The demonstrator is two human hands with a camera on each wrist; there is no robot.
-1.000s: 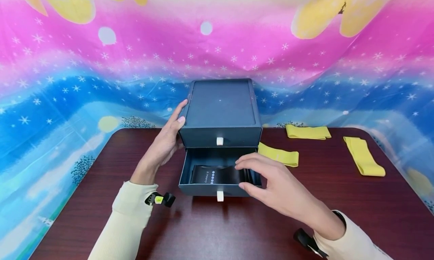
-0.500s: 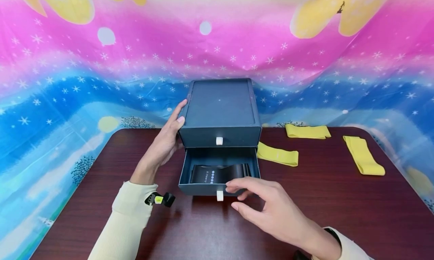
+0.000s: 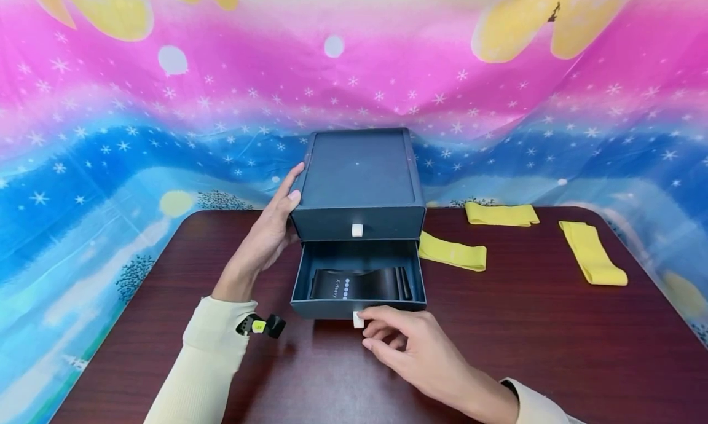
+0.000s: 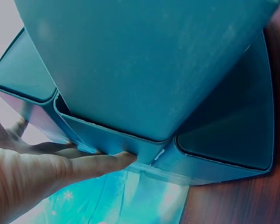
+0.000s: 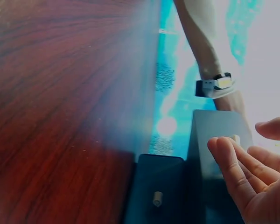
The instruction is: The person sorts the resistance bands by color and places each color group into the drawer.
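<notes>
A dark blue-grey drawer cabinet [image 3: 359,172] stands on the table with one drawer [image 3: 326,310] pulled out. Inside that drawer lies a folded black resistance band [image 3: 365,284] printed "X-Heavy". My left hand [image 3: 265,230] rests along the cabinet's left side, fingers extended, as the left wrist view confirms. My right hand [image 3: 415,344] is in front of the open drawer, its index fingertip right at the white knob [image 3: 358,319]. Its fingers are loosely bent and hold nothing. In the right wrist view a lower closed drawer [image 5: 149,179] with its own knob shows beneath.
A yellow resistance band [image 3: 453,252] lies just right of the cabinet. Two more, a far yellow band [image 3: 502,215] and a right yellow band [image 3: 594,254], lie farther right on the dark wooden table [image 3: 553,332]. A printed cloth backdrop [image 3: 254,74] hangs behind the cabinet.
My right hand has withdrawn from over the open drawer, moving down and left to its knob. The black band stays inside. My left hand keeps its place on the cabinet's side.
</notes>
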